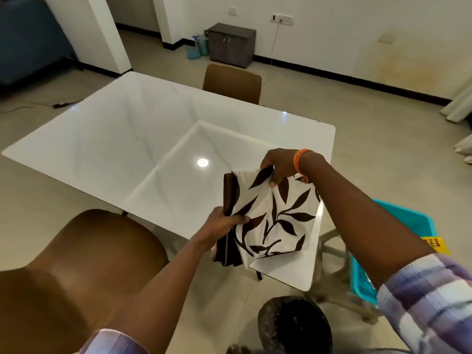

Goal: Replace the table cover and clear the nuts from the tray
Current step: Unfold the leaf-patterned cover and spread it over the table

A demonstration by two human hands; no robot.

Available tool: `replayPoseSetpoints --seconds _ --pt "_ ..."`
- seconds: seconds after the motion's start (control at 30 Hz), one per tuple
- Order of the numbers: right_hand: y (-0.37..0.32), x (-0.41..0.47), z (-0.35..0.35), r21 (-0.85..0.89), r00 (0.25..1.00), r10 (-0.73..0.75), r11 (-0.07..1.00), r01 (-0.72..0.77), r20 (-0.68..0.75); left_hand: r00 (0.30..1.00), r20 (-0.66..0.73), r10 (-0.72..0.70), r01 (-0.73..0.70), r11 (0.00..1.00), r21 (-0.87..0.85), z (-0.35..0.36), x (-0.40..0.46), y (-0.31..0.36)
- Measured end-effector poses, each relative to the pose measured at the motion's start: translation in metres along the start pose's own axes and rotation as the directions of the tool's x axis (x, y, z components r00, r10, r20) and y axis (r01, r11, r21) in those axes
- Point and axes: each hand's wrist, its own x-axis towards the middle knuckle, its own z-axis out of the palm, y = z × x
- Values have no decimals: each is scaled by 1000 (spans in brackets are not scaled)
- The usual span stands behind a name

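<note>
Folded cloth [273,215] over table's [153,129] near corner, between chairs [76,264].

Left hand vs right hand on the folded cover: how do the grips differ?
The left hand holds the folded cover at its near-left edge; the right hand pinches a top layer at the far edge. Only the right has an orange wristband. Both grip the cover over the table corner.

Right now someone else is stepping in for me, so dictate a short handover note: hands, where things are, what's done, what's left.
Left hand grips the folded leaf-print cover at its near left edge; right hand pinches its top corner.
The cover is held over the near right corner of the white table.
Done: the tabletop is bare.
Left: unfold and spread the cover. No tray of nuts is in view; find it.
</note>
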Motion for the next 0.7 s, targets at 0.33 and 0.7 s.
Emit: replayPoseSetpoints --seconds 0.33,0.7 --pt "-44 168 53 301 852 164 954 -9 -497 672 -727 139 403 755 517 -119 92 -1" --pt "-33 198 168 146 980 158 979 -140 -120 990 136 43 -141 147 979 -128 138 -76"
